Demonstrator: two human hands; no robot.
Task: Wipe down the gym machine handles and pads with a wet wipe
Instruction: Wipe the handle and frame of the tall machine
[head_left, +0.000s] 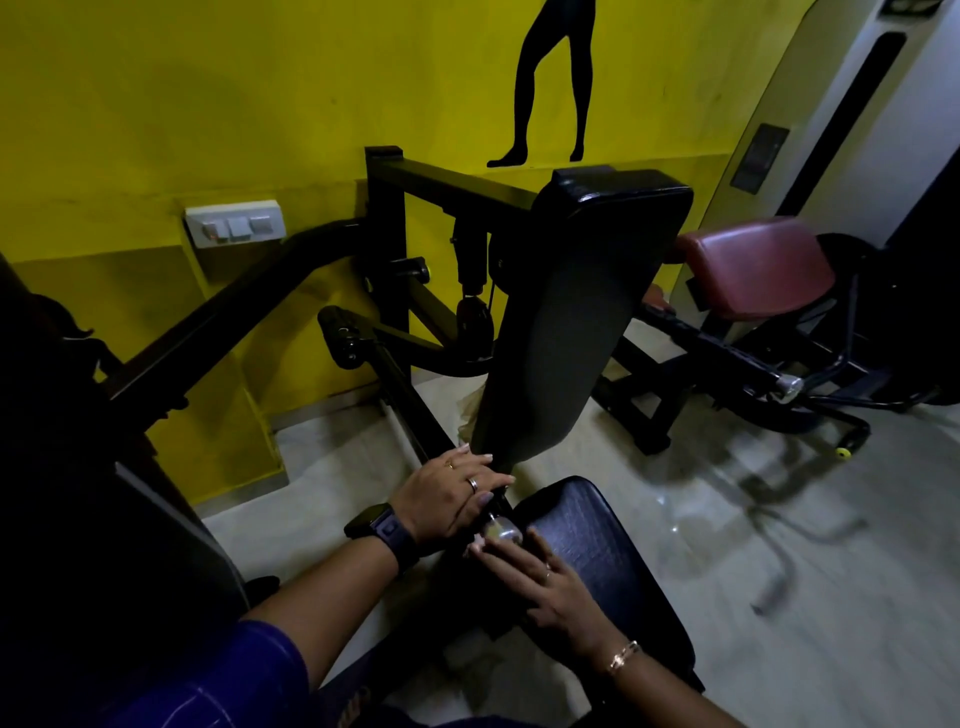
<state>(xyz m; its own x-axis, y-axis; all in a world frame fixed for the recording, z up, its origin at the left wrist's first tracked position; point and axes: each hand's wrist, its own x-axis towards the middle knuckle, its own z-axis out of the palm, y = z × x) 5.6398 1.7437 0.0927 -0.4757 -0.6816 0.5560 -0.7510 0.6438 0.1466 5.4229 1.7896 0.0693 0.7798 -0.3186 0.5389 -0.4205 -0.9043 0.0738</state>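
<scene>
Gym machine (387, 218), head view: it stands against the yellow wall (208, 104) in the middle of the scene. The parts to be wiped are the upright back pad (576, 312), the seat pad (608, 551) nearest the viewer, and a black handle (337, 332) at far left. Between the two pads a chrome knob (501, 531) projects from the frame.

The left grip (449, 496), with a watch at its wrist, is released. Its fingers lie spread and fairly straight over the frame at the foot of the back pad. The right grip (548, 587), with a bracelet at its wrist, is also released. Its straight fingers lie along the left edge of the seat pad, and their tips touch the knob. No wet wipe can be made out at either grip; whether one lies hidden under a palm cannot be told.

Handling, as judged: the machine is heavy and floor-standing, so it should not shift under wiping pressure. The pads look like smooth vinyl over foam. They would yield a little, would likely be slick once wet, and are best taken with flat strokes under an open palm. Handle and knob are rigid and round, so the wipe is best wrapped around them and turned.

A second machine with a red pad (758, 265) stands far right. A switch plate (236, 223) sits on the wall at left.
</scene>
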